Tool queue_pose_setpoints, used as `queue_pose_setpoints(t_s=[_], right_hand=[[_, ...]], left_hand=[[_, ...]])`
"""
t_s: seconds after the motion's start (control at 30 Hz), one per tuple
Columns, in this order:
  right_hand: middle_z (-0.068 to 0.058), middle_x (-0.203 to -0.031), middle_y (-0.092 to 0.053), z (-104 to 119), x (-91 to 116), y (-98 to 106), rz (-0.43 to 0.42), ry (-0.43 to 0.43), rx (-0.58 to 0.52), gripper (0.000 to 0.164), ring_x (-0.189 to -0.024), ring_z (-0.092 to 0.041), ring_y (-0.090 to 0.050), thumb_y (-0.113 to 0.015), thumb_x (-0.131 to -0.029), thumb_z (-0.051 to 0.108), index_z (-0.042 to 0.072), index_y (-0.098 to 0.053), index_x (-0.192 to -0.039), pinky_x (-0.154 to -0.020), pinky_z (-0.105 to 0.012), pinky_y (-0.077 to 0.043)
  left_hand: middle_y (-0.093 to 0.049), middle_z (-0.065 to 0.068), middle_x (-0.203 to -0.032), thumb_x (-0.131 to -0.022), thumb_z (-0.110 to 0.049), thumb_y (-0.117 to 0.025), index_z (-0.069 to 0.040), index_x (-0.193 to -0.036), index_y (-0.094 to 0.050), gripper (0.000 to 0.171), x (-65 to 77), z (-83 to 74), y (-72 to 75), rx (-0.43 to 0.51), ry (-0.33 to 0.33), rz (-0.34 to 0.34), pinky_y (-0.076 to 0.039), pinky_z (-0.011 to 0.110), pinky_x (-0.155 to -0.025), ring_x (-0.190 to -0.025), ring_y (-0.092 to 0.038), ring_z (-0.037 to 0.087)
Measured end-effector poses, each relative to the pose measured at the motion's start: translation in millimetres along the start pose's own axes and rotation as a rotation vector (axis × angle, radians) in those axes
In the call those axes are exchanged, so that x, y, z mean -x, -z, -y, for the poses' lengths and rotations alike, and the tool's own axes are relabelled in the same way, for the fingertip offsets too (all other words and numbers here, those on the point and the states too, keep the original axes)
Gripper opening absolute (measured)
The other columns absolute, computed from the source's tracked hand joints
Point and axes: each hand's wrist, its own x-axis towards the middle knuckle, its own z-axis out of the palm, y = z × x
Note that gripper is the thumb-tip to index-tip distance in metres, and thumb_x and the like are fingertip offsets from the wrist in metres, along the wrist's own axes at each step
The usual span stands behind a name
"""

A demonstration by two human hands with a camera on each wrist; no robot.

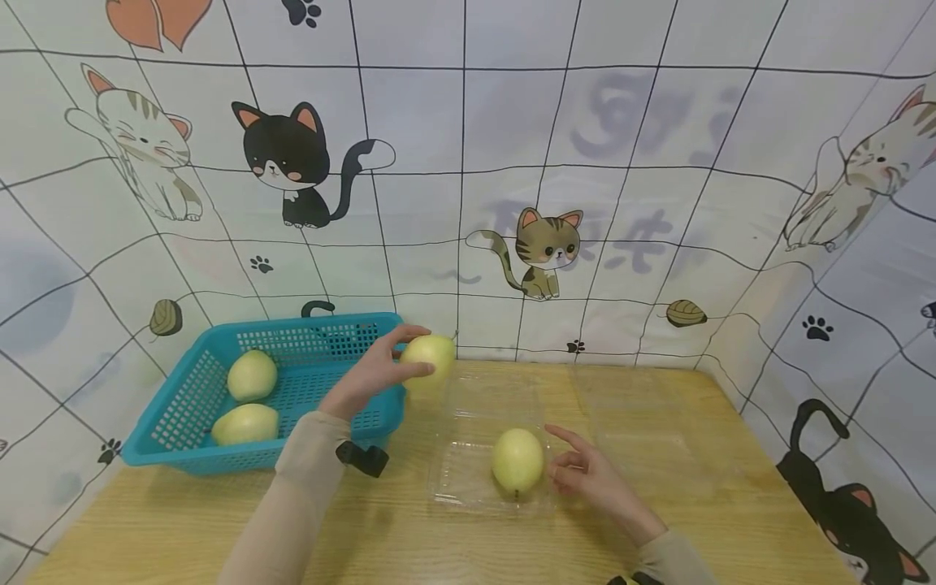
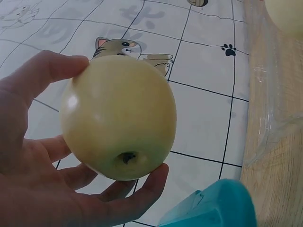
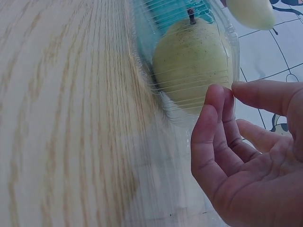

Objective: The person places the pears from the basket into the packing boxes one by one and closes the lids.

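Basket point(image 1: 212, 461): two pears point(image 1: 252, 376); tray point(image 1: 464, 475): one

Cat-print wall covering point(image 1: 424, 122), wooden table point(image 1: 409, 528)

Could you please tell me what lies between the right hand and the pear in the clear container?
In the right wrist view, the see-through side wall of the clear container lies between the right hand and that pear.

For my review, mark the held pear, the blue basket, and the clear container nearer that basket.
Held pear point(image 2: 118, 113), left wrist view: middle of its side.
Blue basket point(image 1: 303, 382), head view: its bare bottom.
Clear container point(image 1: 464, 471), head view: bare left part.
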Motion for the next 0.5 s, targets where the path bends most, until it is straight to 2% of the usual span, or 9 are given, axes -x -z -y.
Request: queue_pose_setpoints(t_s=[0.27, 0.5], right_hand=[[-0.019, -0.098, -0.060, 0, 1, -1, -0.016, -0.025, 0.006, 0.064, -0.083, -0.025, -0.062, -0.058, -0.094, 0.001, -0.005, -0.025, -0.148, -0.072, -0.032, -0.054], [-0.018, -0.097, -0.060, 0, 0, -1, -0.034, -0.045, 0.020, 0.064, -0.082, -0.026, -0.062, -0.058, -0.092, -0.001, -0.003, -0.027, -0.148, -0.071, -0.032, -0.054]], left_hand=[[-0.049, 0.006, -0.134, -0.084, -0.027, -0.075, -0.016, -0.137, -0.051, 0.060, -2.7, -0.5, -7.4, -0.084, -0.039, 0.060, -0.046, 0.046, -0.080, -0.117, -0.044, 0.033], [-0.048, 0.011, -0.136, -0.082, -0.021, -0.075, -0.013, -0.137, -0.051, 0.060, -3.7, -0.6, -11.7, -0.061, -0.062, 0.112, -0.048, 0.047, -0.081, -0.114, -0.051, 0.033]])
